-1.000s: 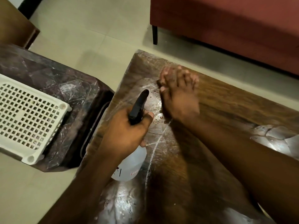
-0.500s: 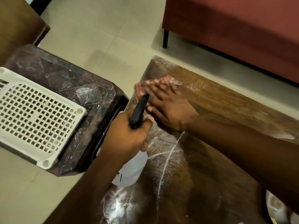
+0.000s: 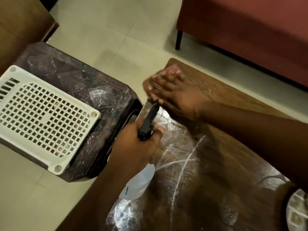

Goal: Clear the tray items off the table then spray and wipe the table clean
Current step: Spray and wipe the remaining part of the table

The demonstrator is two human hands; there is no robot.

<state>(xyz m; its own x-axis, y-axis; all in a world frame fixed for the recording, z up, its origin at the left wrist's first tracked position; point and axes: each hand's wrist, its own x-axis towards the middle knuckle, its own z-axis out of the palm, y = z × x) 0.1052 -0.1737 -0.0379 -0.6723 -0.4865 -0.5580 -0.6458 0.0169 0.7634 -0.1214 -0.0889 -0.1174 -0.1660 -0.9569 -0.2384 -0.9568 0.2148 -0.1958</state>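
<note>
Table [image 3: 241, 100] under flat right hand [image 3: 173, 95], left hand [image 3: 138, 150] gripping spray bottle [image 3: 140, 182].

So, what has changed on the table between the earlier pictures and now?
The right hand, flat on the table, slid leftward to its edge by the far corner. The left hand kept gripping the spray bottle; the white tray stayed on the dark stool.

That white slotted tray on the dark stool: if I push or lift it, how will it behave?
The tray is probably light: thin plastic, mostly holes. Its moulded rim suggests stiff, not floppy. On the glossy stool it would likely slide, and it sits near the edge, so a push could tip it off.
</note>
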